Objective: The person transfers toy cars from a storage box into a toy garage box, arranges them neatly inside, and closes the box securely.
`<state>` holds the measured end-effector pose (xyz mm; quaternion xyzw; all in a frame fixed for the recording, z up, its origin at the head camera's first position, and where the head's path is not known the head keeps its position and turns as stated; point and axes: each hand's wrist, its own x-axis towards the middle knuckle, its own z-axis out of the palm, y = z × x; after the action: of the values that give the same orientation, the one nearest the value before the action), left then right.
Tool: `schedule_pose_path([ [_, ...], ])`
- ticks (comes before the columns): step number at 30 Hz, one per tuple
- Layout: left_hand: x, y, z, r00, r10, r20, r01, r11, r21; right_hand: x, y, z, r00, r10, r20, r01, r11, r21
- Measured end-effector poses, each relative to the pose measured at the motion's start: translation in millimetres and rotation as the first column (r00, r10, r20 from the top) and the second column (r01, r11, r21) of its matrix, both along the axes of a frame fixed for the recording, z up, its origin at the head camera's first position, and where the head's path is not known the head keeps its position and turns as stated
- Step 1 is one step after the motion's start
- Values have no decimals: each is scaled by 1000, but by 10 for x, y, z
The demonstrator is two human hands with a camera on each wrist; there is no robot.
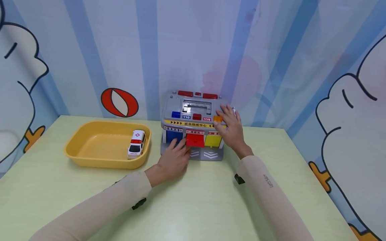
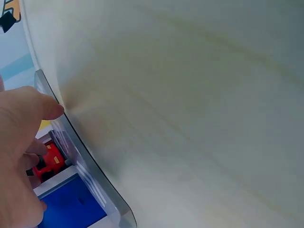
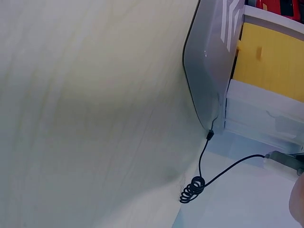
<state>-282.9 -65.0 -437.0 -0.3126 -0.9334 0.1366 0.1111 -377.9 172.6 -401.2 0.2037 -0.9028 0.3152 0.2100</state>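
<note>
Toy station [image 1: 195, 125] sat near the centre of the head frame, on the table [image 1: 205, 207]. Red car [image 2: 50, 161] was in its middle bay, lower left of the left-wrist frame, under the raised red door [image 1: 195, 140]. Blue door [image 2: 71, 202] and yellow door [image 1: 212, 141] were down.

Left hand [image 1: 174, 162]: fingers loosely bent, tips at the car; thumb apart, over the station's front edge, no pinch visible. Right hand [image 1: 230, 129]: fingers spread over the roof's right end, thumb toward the front.

Handling, my read: station looked like hollow hard plastic, light and stiff, prone to slide if pushed; best held by the roof ends or the roof handle [image 1: 197, 107]. Door flaps looked thin, bad grip points. Car looked small, rigid, slick; sides were the place to take it. Coiled cord [image 3: 192, 189], lower right of the right-wrist frame, looked snaggable.

Yellow tray [image 1: 90, 163] with white ambulance [image 1: 136, 144]: left of centre.
</note>
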Motion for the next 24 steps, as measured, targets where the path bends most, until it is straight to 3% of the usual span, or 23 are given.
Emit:
schedule_pose_path([
  [6, 34, 20, 43, 999, -18, 26, 17, 998, 52, -9, 23, -16, 1000, -9, 2, 9, 1000, 5],
  [10, 108, 48, 85, 995, -39, 88, 31, 995, 94, -11, 24, -21, 1000, -11, 4, 10, 1000, 3],
  [20, 379, 189, 206, 969, -80, 234, 41, 985, 167, -8, 19, -19, 1000, -6, 0, 6, 1000, 5],
  [24, 501, 228, 239, 960, -116, 253, 75, 983, 166, -12, 3, -16, 1000, -12, -5, 12, 1000, 10],
])
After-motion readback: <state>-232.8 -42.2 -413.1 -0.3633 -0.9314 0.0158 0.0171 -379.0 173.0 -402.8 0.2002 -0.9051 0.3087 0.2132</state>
